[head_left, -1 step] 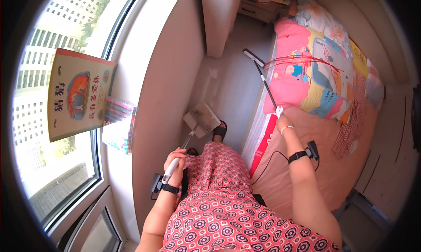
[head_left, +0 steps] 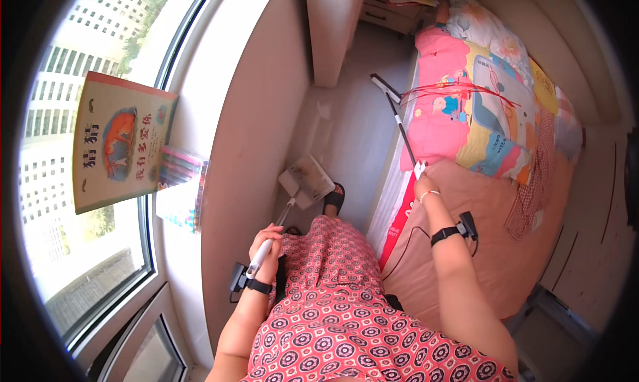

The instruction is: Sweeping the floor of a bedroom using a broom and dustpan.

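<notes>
Dustpan (head_left: 311,180) beside dark slipper (head_left: 335,199), contents indistinct

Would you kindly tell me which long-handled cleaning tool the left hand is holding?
The left hand holds the white, box-shaped dustpan; the slim black-and-white broom is in the right hand.

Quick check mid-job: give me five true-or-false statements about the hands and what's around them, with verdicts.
1. The left hand holds the dustpan. True.
2. Colourful bedding is piled on the bed. True.
3. The right hand is empty. False: it holds the broom.
4. The dustpan is on the bed. False: it is beside a dark slipper.
5. The picture book lies on the bed. False: it is by the window.
</notes>
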Available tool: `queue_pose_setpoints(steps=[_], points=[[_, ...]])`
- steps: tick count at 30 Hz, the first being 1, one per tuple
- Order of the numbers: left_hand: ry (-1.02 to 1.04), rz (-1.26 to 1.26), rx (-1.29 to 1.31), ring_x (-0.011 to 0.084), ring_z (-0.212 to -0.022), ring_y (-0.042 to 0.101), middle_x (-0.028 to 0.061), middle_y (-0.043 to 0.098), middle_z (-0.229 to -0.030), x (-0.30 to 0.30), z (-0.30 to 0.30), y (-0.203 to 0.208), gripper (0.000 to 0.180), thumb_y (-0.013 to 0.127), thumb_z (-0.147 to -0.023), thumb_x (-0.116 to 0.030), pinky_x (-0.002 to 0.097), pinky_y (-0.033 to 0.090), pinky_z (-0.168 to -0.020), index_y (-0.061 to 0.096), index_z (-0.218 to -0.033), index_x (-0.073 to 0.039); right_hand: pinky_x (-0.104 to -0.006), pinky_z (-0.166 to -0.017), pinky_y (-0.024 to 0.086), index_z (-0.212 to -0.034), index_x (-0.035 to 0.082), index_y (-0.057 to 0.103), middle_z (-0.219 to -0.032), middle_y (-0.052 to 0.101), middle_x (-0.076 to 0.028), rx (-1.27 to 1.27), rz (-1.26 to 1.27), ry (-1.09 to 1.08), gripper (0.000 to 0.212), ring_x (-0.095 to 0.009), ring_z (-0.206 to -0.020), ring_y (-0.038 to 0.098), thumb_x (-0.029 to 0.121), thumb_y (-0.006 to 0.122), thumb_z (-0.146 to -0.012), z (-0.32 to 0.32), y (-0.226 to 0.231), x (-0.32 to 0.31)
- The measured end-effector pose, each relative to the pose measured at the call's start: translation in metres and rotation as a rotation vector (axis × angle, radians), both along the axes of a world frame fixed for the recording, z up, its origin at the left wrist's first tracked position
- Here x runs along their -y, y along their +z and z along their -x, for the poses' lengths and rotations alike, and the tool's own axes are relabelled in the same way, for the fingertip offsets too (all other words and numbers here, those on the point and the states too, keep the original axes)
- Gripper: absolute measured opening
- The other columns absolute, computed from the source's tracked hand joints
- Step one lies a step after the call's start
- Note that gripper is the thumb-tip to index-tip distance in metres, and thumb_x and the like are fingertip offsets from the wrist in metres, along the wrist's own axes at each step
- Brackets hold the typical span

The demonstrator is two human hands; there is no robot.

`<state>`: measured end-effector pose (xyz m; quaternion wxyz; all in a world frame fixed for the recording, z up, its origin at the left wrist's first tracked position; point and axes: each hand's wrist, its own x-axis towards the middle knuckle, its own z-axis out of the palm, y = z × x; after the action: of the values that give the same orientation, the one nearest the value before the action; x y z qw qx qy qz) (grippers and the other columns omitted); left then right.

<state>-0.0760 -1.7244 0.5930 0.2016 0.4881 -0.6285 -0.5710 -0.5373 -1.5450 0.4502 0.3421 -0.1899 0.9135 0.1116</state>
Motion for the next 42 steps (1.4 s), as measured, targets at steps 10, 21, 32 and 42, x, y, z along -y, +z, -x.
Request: queue_pose_setpoints(steps=[10,21,32,42], points=[[-0.058,0.11,-0.051,0.0318,-0.122,0.061,0.0118,0.07,-0.111,-0.03,-0.063,-0.008,0.009,0.063,-0.091,0.004,0.0429,0.044,-0.109,0.064,-0.094,-0.005,-0.0496,-0.098,0.05,-0.134,-0.005,0.05,-0.119,0.064,-0.032,0.208,-0.005,-0.26,0.046,-0.046,-0.113,0.063,0.02,0.048,-0.095,-0.281,-0.01,-0.126],[-0.047,0.101,-0.098,0.0332,-0.115,0.063,0.0118,0.072,-0.105,-0.07,-0.119,-0.005,0.005,0.066,-0.089,0.001,0.0417,0.045,-0.106,0.066,-0.09,-0.005,-0.0524,-0.089,0.052,-0.13,0.0,0.054,-0.11,0.068,-0.03,0.29,0.197,-0.176,0.044,-0.045,-0.103,0.066,0.025,0.058,-0.094,-0.437,0.07,-0.228],[0.029,0.067,-0.03,0.0272,-0.121,0.06,0.0097,0.071,-0.108,-0.11,-0.148,-0.001,0.003,0.064,-0.095,-0.002,0.0405,0.043,-0.108,0.065,-0.093,-0.004,-0.054,-0.086,0.053,-0.13,0.004,0.055,-0.102,0.07,-0.026,0.145,0.185,0.213,0.04,-0.044,-0.096,0.068,0.024,0.055,-0.096,-0.253,0.052,-0.136],[0.254,-0.002,-0.017,0.0234,-0.113,0.062,0.012,0.071,-0.11,-0.143,-0.143,0.015,0.006,0.061,-0.09,0.002,0.0379,0.046,-0.105,0.066,-0.093,-0.001,-0.0497,-0.087,0.055,-0.134,-0.003,0.051,-0.114,0.069,-0.024,0.158,-0.078,0.678,0.039,-0.037,-0.106,0.069,0.013,0.037,-0.102,-0.141,0.05,-0.166]])
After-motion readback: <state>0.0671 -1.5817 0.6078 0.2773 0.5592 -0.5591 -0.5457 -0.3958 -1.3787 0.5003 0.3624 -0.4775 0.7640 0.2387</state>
